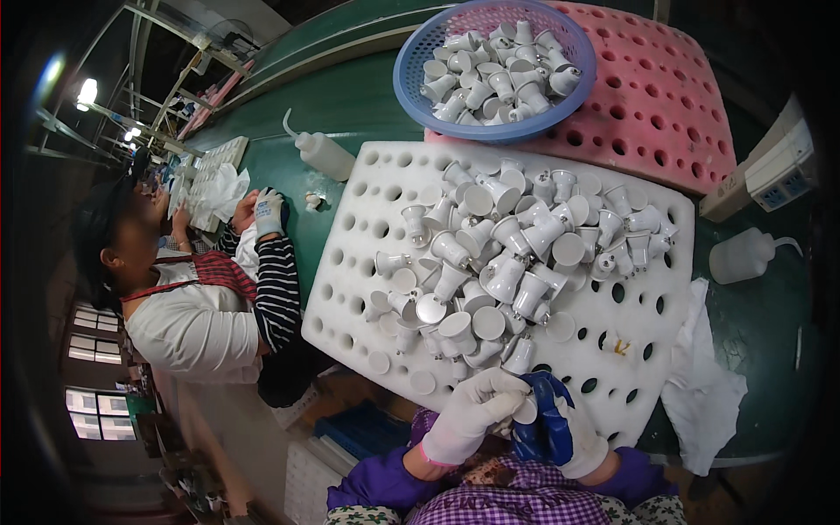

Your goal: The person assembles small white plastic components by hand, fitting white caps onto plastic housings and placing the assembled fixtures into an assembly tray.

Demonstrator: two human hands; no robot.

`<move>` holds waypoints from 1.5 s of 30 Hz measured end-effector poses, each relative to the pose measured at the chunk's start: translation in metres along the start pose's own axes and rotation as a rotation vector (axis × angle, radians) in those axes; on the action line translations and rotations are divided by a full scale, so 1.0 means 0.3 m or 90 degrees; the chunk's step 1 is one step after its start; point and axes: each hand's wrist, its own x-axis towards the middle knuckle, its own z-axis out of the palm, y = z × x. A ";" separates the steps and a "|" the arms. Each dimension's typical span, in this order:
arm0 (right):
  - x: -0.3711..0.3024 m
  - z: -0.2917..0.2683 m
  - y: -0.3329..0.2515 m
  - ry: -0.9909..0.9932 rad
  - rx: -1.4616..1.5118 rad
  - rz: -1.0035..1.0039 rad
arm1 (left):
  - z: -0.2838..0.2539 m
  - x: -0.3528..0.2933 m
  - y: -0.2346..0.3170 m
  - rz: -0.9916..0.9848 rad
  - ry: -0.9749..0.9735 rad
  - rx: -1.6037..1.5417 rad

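White round-faced plastic-looking piece (526, 410): seemed light, stiff, slick; rim suited pinching.
Grip: white-gloved left hand (472, 415), blue-gloved right hand (557, 427) both clamped it.

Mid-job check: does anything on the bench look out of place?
Yes: a small yellowish scrap lies on the right part of the white foam board, unlike the white pieces heaped there. A crumpled white sheet also lies untidily along the board's right side.

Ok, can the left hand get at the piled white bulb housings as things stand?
Probably yes: the white bulb housings lie just ahead of the left hand with nothing visible between, though that hand seems busy with a white piece.
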 end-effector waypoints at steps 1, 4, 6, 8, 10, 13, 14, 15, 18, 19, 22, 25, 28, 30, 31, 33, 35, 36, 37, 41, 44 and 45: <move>0.007 -0.012 0.001 -0.071 0.166 0.149 | 0.018 -0.002 0.009 -0.006 0.018 0.040; -0.002 0.008 0.097 0.008 -0.240 -0.201 | 0.051 0.002 0.006 0.055 0.021 0.069; -0.018 0.003 0.105 -0.032 -0.150 -0.108 | 0.066 0.000 0.007 0.074 0.045 0.120; 0.000 0.009 0.097 0.007 -0.219 -0.146 | 0.064 0.000 0.007 0.093 0.085 0.235; 0.027 0.000 0.046 -0.017 -0.218 -0.163 | 0.046 -0.001 0.004 0.108 0.068 0.217; 0.034 0.012 0.033 0.009 -0.209 -0.162 | 0.002 0.002 0.024 0.022 -0.022 0.084; 0.036 0.010 0.025 0.008 -0.210 -0.159 | -0.015 0.002 0.017 0.021 -0.021 0.082; 0.040 0.005 0.009 -0.008 -0.185 -0.152 | -0.027 0.002 0.018 0.000 -0.045 0.031; 0.027 -0.002 0.004 -0.041 -0.179 -0.132 | -0.034 0.000 0.015 -0.023 -0.066 -0.019; 0.005 0.004 0.033 -0.014 -0.128 -0.101 | -0.035 0.000 0.014 -0.027 -0.080 -0.032; -0.007 0.001 0.028 -0.018 0.155 0.053 | -0.018 -0.009 0.011 -0.017 -0.103 -0.047; -0.011 0.001 0.027 -0.031 0.295 0.102 | -0.020 -0.017 -0.005 0.005 -0.130 -0.058; -0.012 0.009 0.057 0.006 0.298 0.078 | -0.027 -0.010 -0.016 0.016 -0.149 -0.058; -0.010 0.020 0.111 0.060 0.215 0.053 | -0.020 -0.004 -0.023 0.019 -0.123 -0.040; 0.001 0.013 0.094 -0.013 0.519 0.164 | -0.023 -0.010 -0.015 0.029 -0.102 -0.028; 0.002 0.005 0.079 -0.049 0.708 0.253 | -0.016 -0.009 -0.014 0.071 -0.067 0.002; 0.004 0.030 0.100 -0.020 0.356 0.086 | -0.004 -0.012 0.002 0.123 -0.036 0.082; 0.006 0.019 0.105 -0.031 0.114 -0.057 | 0.010 -0.020 0.006 0.145 0.004 0.196; -0.008 -0.009 0.064 -0.015 -0.184 -0.200 | 0.013 -0.024 0.003 0.166 0.008 0.229; -0.015 0.001 0.149 -0.056 -0.133 -0.118 | 0.036 -0.015 -0.005 0.210 0.012 0.284; -0.019 0.010 0.180 -0.074 0.108 0.026 | 0.058 -0.004 -0.031 0.254 0.043 0.309; -0.030 0.008 0.162 -0.062 0.057 -0.013 | 0.066 -0.010 -0.031 0.263 0.079 0.322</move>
